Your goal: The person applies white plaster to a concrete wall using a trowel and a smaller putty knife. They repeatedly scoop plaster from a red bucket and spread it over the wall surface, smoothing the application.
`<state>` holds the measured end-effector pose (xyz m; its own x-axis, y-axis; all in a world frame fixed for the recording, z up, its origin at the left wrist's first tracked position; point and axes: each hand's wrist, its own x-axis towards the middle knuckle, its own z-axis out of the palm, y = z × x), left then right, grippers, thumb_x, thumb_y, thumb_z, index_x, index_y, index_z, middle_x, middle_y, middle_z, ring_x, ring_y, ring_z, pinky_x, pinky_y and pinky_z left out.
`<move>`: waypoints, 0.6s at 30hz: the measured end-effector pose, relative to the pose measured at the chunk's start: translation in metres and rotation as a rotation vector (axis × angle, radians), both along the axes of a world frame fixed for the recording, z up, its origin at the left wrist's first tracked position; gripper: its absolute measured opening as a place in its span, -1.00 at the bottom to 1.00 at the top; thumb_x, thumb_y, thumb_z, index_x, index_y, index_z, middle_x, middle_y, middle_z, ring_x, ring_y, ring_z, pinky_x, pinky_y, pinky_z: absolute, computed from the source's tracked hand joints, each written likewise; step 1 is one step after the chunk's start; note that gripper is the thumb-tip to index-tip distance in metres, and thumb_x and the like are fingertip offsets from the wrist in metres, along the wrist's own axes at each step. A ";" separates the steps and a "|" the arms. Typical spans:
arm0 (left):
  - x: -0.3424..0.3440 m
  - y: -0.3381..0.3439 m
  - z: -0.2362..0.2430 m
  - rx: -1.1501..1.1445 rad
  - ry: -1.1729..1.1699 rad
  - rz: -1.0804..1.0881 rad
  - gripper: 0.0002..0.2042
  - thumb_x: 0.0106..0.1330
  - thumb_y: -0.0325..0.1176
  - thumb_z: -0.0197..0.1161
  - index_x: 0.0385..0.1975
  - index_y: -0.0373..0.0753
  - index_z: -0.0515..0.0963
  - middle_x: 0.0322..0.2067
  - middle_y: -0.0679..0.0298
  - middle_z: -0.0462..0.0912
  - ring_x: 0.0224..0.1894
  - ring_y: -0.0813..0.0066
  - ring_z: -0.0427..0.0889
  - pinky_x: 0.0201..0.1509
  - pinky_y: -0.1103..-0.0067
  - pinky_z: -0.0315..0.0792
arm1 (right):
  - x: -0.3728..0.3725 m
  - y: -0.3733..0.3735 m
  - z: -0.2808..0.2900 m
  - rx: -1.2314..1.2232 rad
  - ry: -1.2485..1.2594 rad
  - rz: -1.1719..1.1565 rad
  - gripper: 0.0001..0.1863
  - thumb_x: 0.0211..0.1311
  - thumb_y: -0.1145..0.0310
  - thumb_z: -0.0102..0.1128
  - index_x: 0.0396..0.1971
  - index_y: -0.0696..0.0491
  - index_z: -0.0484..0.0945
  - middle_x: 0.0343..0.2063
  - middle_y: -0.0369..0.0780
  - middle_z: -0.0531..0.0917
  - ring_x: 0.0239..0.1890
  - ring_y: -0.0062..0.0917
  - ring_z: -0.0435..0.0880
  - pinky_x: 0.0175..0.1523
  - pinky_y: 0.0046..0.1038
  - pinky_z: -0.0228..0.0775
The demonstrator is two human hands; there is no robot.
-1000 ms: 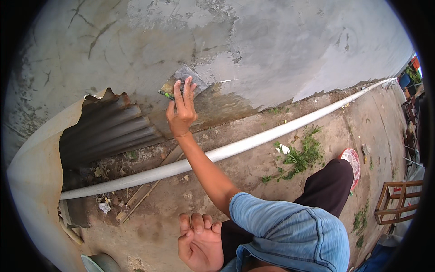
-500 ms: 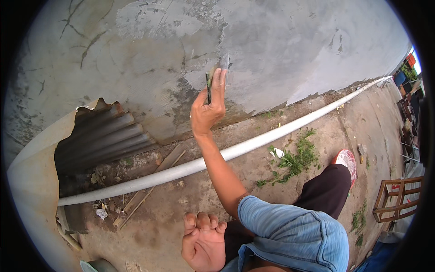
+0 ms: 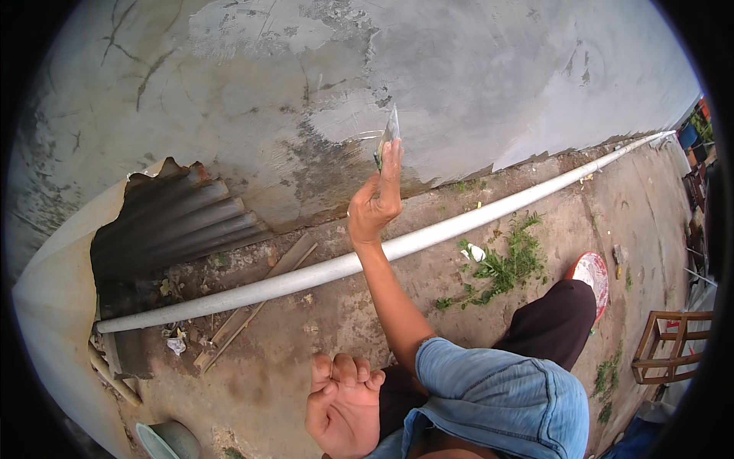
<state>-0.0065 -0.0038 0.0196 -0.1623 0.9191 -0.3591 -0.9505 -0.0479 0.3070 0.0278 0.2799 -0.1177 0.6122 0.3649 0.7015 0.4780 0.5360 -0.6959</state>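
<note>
My right hand (image 3: 376, 197) is raised against the grey plastered wall (image 3: 229, 92), gripping a thin flat metal scraper (image 3: 388, 131) seen nearly edge-on, at a rough patch with fresh lighter streaks. My left hand (image 3: 342, 404) rests low in the view, palm up and empty, fingers loosely curled and apart from the palm.
A long white pipe (image 3: 459, 222) lies along the foot of the wall. A bent corrugated metal sheet (image 3: 53, 306) stands at left, a bucket (image 3: 170, 440) below it. Weeds (image 3: 512, 260), wood strips (image 3: 252, 306), a wooden frame (image 3: 665, 348) and clutter are on the ground.
My right hand has shifted rightward along the wall, and the scraper has turned from face-on to edge-on. My left hand has moved only slightly.
</note>
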 end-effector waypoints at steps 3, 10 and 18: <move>0.007 0.003 0.003 0.029 -0.001 -0.007 -0.84 0.33 -0.43 0.08 -0.13 -0.12 0.37 -0.25 0.30 0.38 -0.07 0.37 0.34 0.05 0.37 0.24 | -0.020 0.026 0.002 -0.049 0.036 -0.001 -0.33 0.07 0.75 0.01 0.22 -0.09 0.52 0.30 -0.02 0.40 0.29 0.02 0.40 0.30 -0.07 0.37; 0.016 0.004 0.011 -0.037 0.039 0.017 -0.85 0.31 -0.44 0.08 -0.16 -0.13 0.36 -0.27 0.31 0.36 -0.09 0.40 0.32 0.05 0.38 0.23 | -0.074 0.000 -0.023 -0.073 -0.236 0.180 -0.35 0.04 0.73 0.08 0.16 -0.14 0.58 0.23 -0.09 0.50 0.20 -0.09 0.53 0.18 -0.23 0.51; 0.008 0.007 -0.024 0.124 0.141 0.042 -0.73 0.33 -0.37 0.12 0.00 -0.10 0.34 -0.21 0.26 0.47 -0.01 0.36 0.43 0.21 0.34 0.30 | 0.046 -0.077 -0.102 -0.638 0.436 1.078 -0.55 0.24 0.69 0.03 0.16 0.23 0.40 0.06 -0.08 0.61 0.06 -0.28 0.65 0.15 -0.43 0.45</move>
